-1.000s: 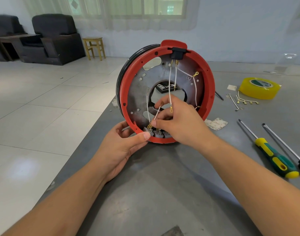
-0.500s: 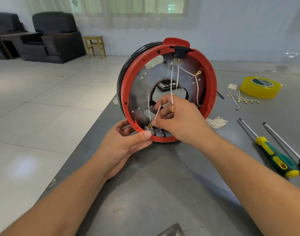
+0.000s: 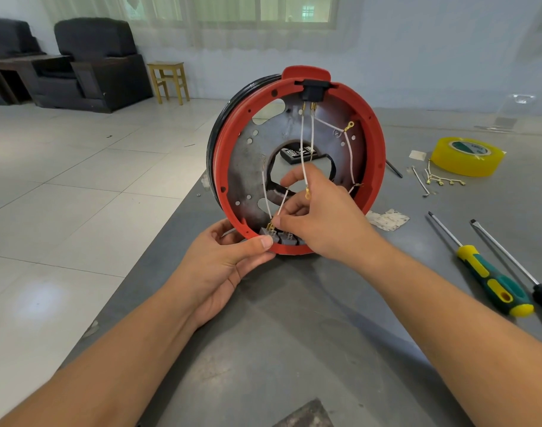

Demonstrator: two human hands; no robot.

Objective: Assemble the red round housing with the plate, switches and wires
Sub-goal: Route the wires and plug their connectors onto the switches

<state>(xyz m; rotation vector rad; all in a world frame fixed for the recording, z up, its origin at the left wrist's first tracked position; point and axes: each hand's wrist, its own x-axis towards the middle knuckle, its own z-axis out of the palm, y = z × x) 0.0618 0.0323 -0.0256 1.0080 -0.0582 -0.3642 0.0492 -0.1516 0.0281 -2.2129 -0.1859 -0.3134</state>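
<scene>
- No brand or label can be read; the printing on the yellow tape roll (image 3: 467,155) is too small to make out.
- The red housing (image 3: 297,164) stands on edge on the grey tabletop (image 3: 294,349), open side toward the camera, with the dark metal plate (image 3: 251,155) seated inside it.
- One black switch (image 3: 313,89) sits at 12 o'clock on the rim; two grey switches (image 3: 280,237) sit at 6 o'clock.
- White wires (image 3: 303,137) run down from the black switch — one ends in a brass ring over the right hand.
- The left hand (image 3: 229,266) grips the housing rim at about 7 o'clock, thumb on the front edge, fingers curled behind.
- The right hand (image 3: 322,220) reaches into the housing, its fingers pinching a white wire just above the grey switches; this hand hides the lower right of the plate.
- At 3 o'clock of the housing lie two screwdrivers — one with a green and yellow handle (image 3: 491,285), one with a dark handle (image 3: 541,294) cut off by the frame edge.
- Near the tape lie spare wires (image 3: 442,180) and two paper scraps (image 3: 388,219).
- Beyond the tabletop stand two dark armchairs (image 3: 94,60) and one wooden stool (image 3: 168,80).
</scene>
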